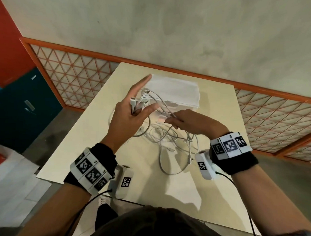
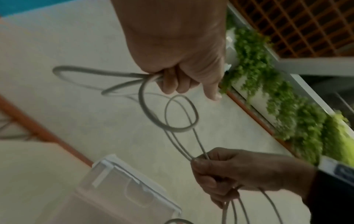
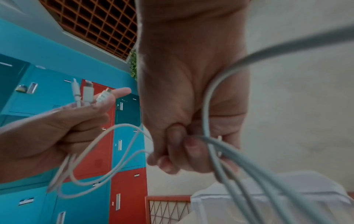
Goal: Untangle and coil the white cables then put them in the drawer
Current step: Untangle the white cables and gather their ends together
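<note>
Several white cables (image 1: pixel 169 140) lie tangled on the cream table (image 1: pixel 92 137), with strands rising to both hands. My left hand (image 1: pixel 133 109) is lifted above the table; its lower fingers curl round a bunch of cable ends, and the plugs (image 3: pixel 88 94) stick up past the outstretched index finger. My right hand (image 1: pixel 176 120) pinches a few strands just right of it, and the right wrist view shows its fingers (image 3: pixel 178 151) curled tight on them. Loops of cable (image 2: pixel 168 115) hang between the hands. The white drawer unit (image 1: pixel 176 92) stands behind them.
The table's far edge meets a wall with an orange-framed lattice panel (image 1: pixel 75 76). Blue and red lockers (image 3: pixel 76 151) stand to the left. Green plants (image 2: pixel 287 98) show in the left wrist view. Bare table surface lies in front of the tangle, toward me.
</note>
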`<state>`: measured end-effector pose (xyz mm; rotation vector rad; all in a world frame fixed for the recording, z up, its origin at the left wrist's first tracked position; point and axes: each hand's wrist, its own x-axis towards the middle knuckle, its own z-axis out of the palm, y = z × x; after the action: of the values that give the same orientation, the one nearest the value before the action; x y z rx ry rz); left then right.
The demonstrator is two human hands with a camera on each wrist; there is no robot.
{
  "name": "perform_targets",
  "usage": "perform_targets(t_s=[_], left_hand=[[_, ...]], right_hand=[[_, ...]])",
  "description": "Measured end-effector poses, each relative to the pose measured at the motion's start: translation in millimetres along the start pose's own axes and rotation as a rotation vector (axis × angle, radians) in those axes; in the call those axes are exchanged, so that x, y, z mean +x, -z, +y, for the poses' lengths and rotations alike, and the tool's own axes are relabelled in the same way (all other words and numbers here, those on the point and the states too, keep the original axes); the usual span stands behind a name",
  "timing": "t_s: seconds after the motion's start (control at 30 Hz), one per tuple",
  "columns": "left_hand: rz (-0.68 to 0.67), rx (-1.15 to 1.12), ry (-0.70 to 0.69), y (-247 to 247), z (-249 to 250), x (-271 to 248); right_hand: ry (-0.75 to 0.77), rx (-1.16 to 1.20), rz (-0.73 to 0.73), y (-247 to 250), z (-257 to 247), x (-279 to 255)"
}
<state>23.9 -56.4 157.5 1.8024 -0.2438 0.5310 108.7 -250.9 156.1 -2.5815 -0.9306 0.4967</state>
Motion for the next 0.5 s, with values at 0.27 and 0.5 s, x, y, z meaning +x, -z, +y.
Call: perform_targets(t_s=[0.27, 0.5], left_hand=[[-0.327, 0.126, 0.209, -20, -16, -4], [-0.332, 0.188, 0.389, -21, -31, -3]], right_hand=[[0.047, -0.007, -0.112, -5, -14, 2], [0.09, 0.2, -0.023, 2, -4, -6]])
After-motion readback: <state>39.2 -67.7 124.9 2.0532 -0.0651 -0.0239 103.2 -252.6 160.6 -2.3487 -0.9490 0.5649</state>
